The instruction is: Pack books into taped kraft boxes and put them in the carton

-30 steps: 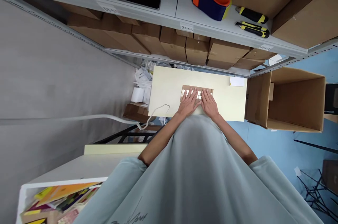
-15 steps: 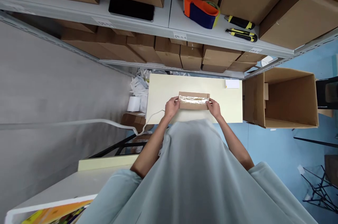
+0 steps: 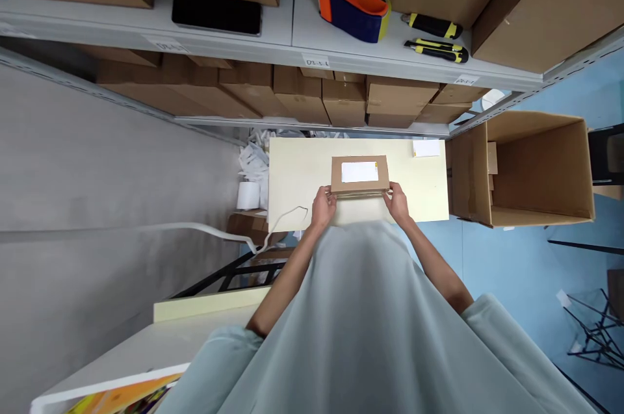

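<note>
A small brown cardboard box (image 3: 359, 186) is held between my two hands above the cream table (image 3: 302, 164). Its upper face carries a white label (image 3: 359, 171) with a bit of yellow at the right end. My left hand (image 3: 322, 207) grips the box's near left corner, fingers bent. At the near right corner, my right hand (image 3: 398, 205) pinches the box in the same way. The fingertips under the box are partly hidden.
A white card or label stack (image 3: 426, 148) lies at the table's back right. Right of the table stands a large open carton (image 3: 536, 173). The shelf above (image 3: 302, 17) bears a tape dispenser (image 3: 351, 14), utility knives (image 3: 433, 25), a phone (image 3: 217, 12) and boxes. A white cable (image 3: 205, 227) crosses at left.
The box has turned in my hands: its face with shiny clear tape is out of sight, and the white-labelled face shows. My head view has shifted slightly.
</note>
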`<state>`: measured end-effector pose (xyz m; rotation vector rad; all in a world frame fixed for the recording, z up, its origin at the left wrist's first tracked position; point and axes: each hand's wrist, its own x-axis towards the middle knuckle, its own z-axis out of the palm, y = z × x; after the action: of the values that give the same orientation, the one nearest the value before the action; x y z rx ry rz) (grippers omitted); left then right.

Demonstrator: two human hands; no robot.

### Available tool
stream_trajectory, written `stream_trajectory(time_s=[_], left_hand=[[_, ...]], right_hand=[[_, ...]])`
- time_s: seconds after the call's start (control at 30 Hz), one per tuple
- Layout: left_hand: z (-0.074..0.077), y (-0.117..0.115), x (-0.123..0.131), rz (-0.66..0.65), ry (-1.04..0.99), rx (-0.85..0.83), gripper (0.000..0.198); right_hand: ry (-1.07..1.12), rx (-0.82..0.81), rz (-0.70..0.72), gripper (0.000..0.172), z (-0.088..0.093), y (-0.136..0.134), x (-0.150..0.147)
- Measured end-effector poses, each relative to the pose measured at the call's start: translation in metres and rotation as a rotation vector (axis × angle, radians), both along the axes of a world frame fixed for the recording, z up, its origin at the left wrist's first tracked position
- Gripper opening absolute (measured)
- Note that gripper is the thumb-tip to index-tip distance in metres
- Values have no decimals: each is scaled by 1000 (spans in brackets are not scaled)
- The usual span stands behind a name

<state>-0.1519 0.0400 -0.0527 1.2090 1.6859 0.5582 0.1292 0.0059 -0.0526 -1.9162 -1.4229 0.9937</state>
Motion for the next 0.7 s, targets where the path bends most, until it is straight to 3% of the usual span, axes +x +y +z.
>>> stream_trajectory(time_s=[0.17, 0.3, 0.4, 0.53, 0.7], left_hand=[[-5, -5, -2, -1, 84, -25, 31], [0, -3, -2, -53, 181, 146, 55], [11, 9, 7, -115, 231, 269, 55], [28, 34, 36, -184, 233, 362, 49], [47, 59, 92, -267, 224, 393, 41]], right_hand=[[-83, -82, 97, 49, -2, -7, 13], [-152, -5, 101, 54, 1, 0, 44], [-198, 46, 81, 51, -4, 18, 78], [-256, 48, 75, 44, -18, 56, 125], [-318, -3, 98, 45, -42, 109, 163]])
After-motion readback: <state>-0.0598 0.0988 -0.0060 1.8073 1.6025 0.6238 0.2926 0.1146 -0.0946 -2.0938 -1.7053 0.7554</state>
